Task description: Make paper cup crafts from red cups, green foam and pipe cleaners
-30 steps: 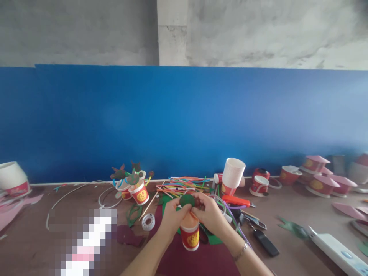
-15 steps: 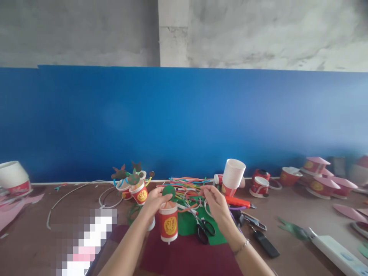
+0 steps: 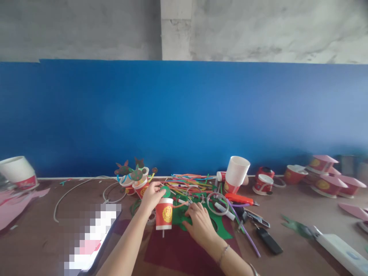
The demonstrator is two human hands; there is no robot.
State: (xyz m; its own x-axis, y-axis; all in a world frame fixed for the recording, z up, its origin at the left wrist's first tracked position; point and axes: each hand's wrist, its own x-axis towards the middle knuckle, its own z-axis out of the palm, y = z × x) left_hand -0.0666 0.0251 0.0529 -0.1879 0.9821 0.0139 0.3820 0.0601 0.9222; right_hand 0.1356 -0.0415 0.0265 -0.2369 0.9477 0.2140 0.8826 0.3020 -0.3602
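Note:
My left hand [image 3: 153,197] pinches a green paper disc [image 3: 165,191] at the top of a red-and-white paper cup [image 3: 164,214]. A thin white stick pokes out under the cup, and an orange strip [image 3: 181,205] sticks out at its right side. My right hand [image 3: 199,222] is low over green paper [image 3: 225,230], palm down, its thumb apart from the bent fingers. Beneath that hand lie black-handled scissors [image 3: 214,225], mostly hidden; whether the fingers touch them I cannot make out.
Coloured sticks [image 3: 186,184] lie behind my hands. A roll of tape [image 3: 217,203], a white marker [image 3: 224,211] and an orange cutter [image 3: 241,199] lie at right, near stacked cups [image 3: 237,172]. Decorated cups [image 3: 140,188] stand at left. A dark red sheet [image 3: 178,251] lies in front.
My right hand has come down and toward me, over the scissors. My left hand, still pinching the green disc, has shifted slightly left with the cup, which now tilts differently.

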